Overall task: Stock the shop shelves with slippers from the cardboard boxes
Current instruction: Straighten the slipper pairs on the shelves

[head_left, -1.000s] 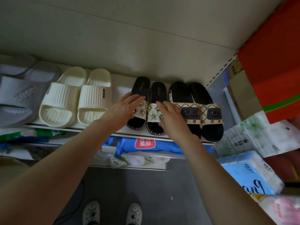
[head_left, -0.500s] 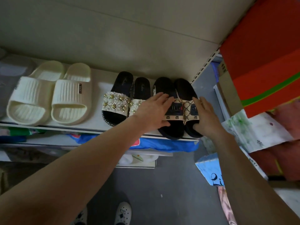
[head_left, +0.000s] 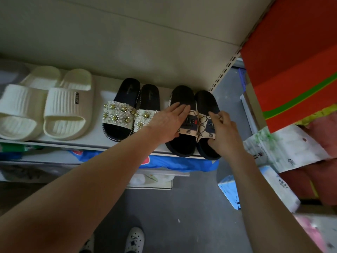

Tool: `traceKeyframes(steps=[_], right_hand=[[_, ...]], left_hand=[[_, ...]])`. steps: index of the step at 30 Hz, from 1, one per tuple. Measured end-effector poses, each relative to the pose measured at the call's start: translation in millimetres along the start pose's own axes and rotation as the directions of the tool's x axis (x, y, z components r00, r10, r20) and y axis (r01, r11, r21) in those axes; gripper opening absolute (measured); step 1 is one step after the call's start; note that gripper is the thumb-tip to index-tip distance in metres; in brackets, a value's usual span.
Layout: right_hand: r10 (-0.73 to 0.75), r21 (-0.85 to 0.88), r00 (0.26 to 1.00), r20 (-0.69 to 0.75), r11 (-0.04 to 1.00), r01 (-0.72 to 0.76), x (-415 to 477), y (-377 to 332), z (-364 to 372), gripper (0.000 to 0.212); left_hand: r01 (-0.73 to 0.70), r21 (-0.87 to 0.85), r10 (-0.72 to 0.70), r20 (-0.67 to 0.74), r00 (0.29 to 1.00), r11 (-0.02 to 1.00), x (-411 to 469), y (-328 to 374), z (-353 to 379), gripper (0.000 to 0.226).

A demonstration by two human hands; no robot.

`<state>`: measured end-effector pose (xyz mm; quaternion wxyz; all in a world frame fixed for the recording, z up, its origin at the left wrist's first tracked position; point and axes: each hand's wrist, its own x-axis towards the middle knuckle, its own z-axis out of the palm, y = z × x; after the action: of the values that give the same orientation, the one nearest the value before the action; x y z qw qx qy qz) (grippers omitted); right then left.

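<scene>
While both arms reach over the shelf, the left hand lies flat and spread on the strap of one black slipper with a beige patterned band, fingers extended, gripping nothing. Just right of it, touching, sits the matching slipper; the right hand is curled over its strap, fingers bent across the band and thumb below at the sole edge. Whether that grip is tight, I cannot tell. Both slippers rest on the shelf, toes overhanging its front lip slightly.

Immediately left of the left hand: a black pair with flower-studded white straps, the nearer strap partly under the wrist. Further left, well apart: a cream ribbed pair.

Right of the right hand: a red box with a green stripe and white plastic packets. Below the hands, on a lower level: a blue package. Grey floor beneath, the person's white shoe showing.
</scene>
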<state>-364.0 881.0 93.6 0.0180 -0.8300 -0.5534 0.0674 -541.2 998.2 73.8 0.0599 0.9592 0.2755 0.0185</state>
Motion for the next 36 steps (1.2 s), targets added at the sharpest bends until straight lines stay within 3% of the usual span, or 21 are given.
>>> traceKeyframes(steps=[2, 5, 9, 12, 16, 18, 22, 25, 27, 30, 36], right_hand=[[0.019, -0.035, 1.0, -0.006, 0.999, -0.019, -1, -11, -1, 0.09], [0.004, 0.072, 0.982, -0.188, 0.997, 0.01, -6, -50, 1, 0.078], [-0.222, 0.196, 0.927, -0.304, 0.937, 0.289, -9, -130, 13, 0.066], [-0.413, 0.153, 0.882, -0.228, 0.879, 0.452, -1, -184, 28, 0.065], [-0.41, 0.059, 0.912, -0.037, 0.91, 0.411, 15, -223, 43, 0.071], [-0.39, 0.045, 0.92, -0.037, 0.919, 0.391, 17, -229, 44, 0.068], [-0.356, 0.058, 0.933, -0.057, 0.931, 0.36, 13, -244, 39, 0.068], [-0.454, 0.107, 0.883, -0.12, 0.878, 0.466, 17, -279, 35, 0.077], [-0.529, 0.102, 0.842, -0.107, 0.837, 0.538, 26, -305, 36, 0.086], [-0.538, 0.124, 0.843, -0.005, 0.836, 0.534, 41, -337, 39, 0.091], [-0.463, 0.108, 0.886, 0.015, 0.882, 0.459, 41, -357, 43, 0.088]], left_hand=[[-0.013, 0.012, 0.014, -0.073, 0.997, 1.0, -12, -6, -1, 0.097], [0.033, -0.053, -0.045, -0.233, 0.971, 0.998, -51, -28, -4, 0.089], [0.283, -0.089, -0.295, -0.379, 0.877, 0.955, -134, -84, -9, 0.074], [0.543, -0.034, -0.523, -0.32, 0.789, 0.839, -197, -133, -11, 0.078], [0.702, -0.018, -0.691, -0.191, 0.697, 0.712, -241, -187, -16, 0.091], [0.692, -0.034, -0.689, -0.14, 0.711, 0.721, -242, -198, -19, 0.092], [0.58, -0.076, -0.583, -0.181, 0.792, 0.811, -228, -203, -18, 0.083], [0.527, 0.028, -0.518, -0.149, 0.842, 0.849, -223, -210, -11, 0.083], [0.532, 0.02, -0.522, -0.161, 0.837, 0.846, -226, -214, -12, 0.086], [0.577, 0.001, -0.563, -0.22, 0.797, 0.817, -230, -228, -26, 0.095], [0.501, -0.151, -0.515, -0.069, 0.854, 0.852, -220, -264, -39, 0.095]])
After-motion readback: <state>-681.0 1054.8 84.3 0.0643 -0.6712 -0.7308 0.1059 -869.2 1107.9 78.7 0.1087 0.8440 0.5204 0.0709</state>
